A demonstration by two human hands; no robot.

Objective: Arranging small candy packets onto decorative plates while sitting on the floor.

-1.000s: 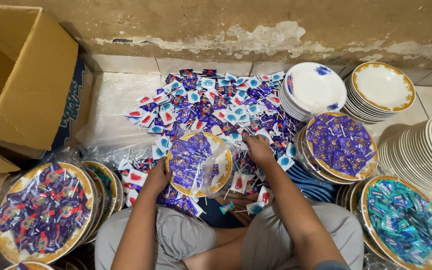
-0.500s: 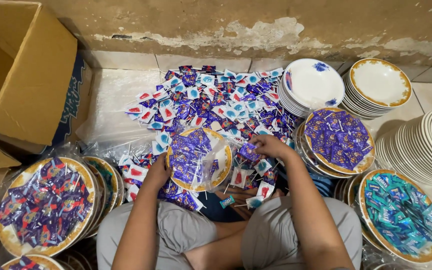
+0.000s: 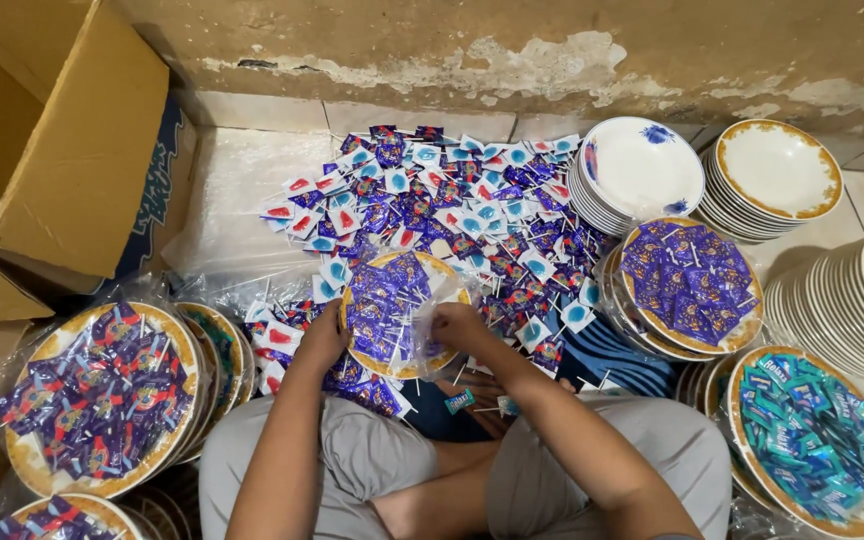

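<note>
A gold-rimmed plate (image 3: pixel 440 272) filled with purple candy packets sits in front of my crossed legs, partly covered by clear plastic wrap (image 3: pixel 430 302). My left hand (image 3: pixel 324 335) grips the plate's left edge. My right hand (image 3: pixel 460 325) rests over the plate's right side, fingers pinching the plastic wrap. Behind the plate lies a big heap of loose purple, blue and white candy packets (image 3: pixel 442 205) on a plastic sheet.
Wrapped plates of purple candy (image 3: pixel 102 395) stand at my left, another (image 3: pixel 690 280) at my right, one with teal packets (image 3: pixel 812 440) beside it. Stacks of white plates (image 3: pixel 642 165), (image 3: pixel 777 170), (image 3: pixel 857 300) fill the right. An open cardboard box (image 3: pixel 62 150) stands left, against the wall.
My right hand has drawn back from the candy heap beyond the plate onto the plate's right side and now pinches the plastic wrap. My left hand stays on the left edge.
</note>
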